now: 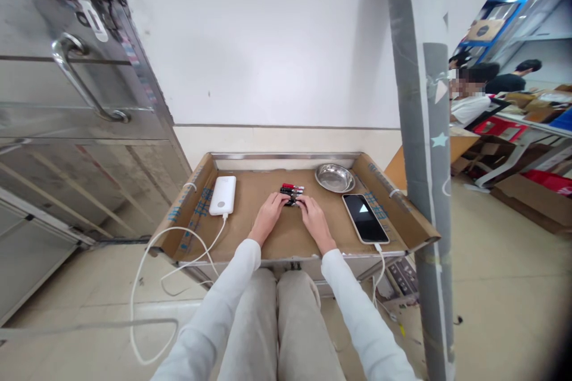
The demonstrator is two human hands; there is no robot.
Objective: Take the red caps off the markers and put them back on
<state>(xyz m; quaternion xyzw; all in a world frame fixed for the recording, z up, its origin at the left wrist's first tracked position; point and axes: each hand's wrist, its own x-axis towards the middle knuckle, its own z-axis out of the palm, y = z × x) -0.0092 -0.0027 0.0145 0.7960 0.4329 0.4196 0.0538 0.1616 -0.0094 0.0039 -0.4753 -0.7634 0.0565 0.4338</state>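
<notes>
Both my hands rest on a cardboard-lined metal tray (250, 232) in front of my knees. My left hand (268, 214) and my right hand (314, 217) meet at a small cluster of black and red pen-like items (291, 190) near the tray's middle. The fingertips of both hands curl onto the nearest dark items; what each one grips is too small to make out. A few red-and-black pieces lie just beyond the fingers.
A white power bank (222, 194) with a white cable (179, 250) lies at the left. A smartphone (365, 218) lies at the right and a round steel bowl (335, 177) behind it. A grey pillar (420, 149) stands right, a steel cabinet (71, 89) left. People sit far right.
</notes>
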